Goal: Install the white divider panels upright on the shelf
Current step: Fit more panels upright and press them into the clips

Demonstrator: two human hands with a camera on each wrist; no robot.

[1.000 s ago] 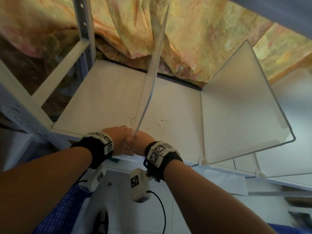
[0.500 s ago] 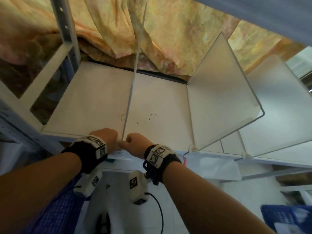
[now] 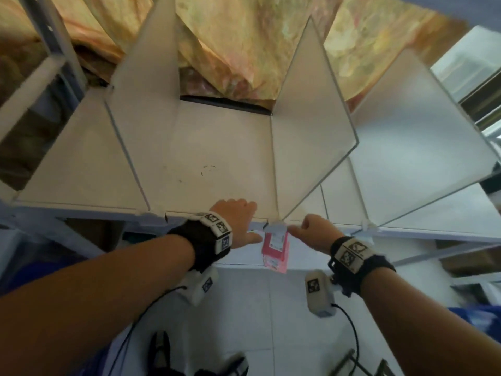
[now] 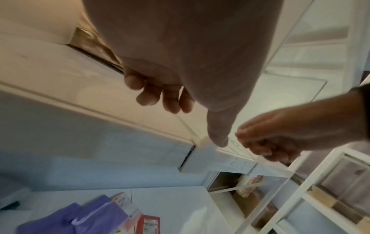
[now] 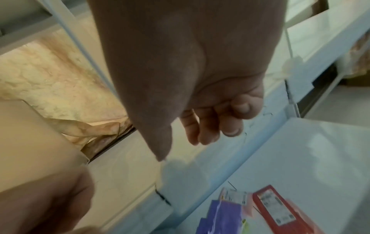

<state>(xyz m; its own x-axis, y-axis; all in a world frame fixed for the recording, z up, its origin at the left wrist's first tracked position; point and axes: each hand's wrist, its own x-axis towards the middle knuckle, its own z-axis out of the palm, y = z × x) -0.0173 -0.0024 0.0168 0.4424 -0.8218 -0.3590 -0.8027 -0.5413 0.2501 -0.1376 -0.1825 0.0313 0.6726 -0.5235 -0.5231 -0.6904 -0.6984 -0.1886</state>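
Three white divider panels stand upright on the cream shelf [image 3: 217,137]: a left panel [image 3: 143,104], a middle panel [image 3: 306,118] and a right panel [image 3: 420,131]. My left hand [image 3: 235,218] rests on the shelf's front edge, fingers loosely bent, and its thumb reaches right to the small white clip [image 4: 204,140] at the middle panel's front foot. My right hand [image 3: 311,232] hovers just right of that clip [image 3: 275,226] with fingers curled and thumb pointing left. It holds nothing that I can see. The right hand [image 4: 270,139] also shows in the left wrist view.
A pink and red packet [image 3: 275,248] lies on the lower shelf just under my hands, and purple packets [image 4: 90,213] lie beside it. Patterned cloth [image 3: 244,44] hangs behind the shelf. A grey upright post [image 3: 54,50] stands at the left. Another clip [image 3: 368,226] holds the right panel's foot.
Both hands have let go of the left panel's front foot, and it now stands alone. They have moved right to the middle panel's clip. My view has swung right.
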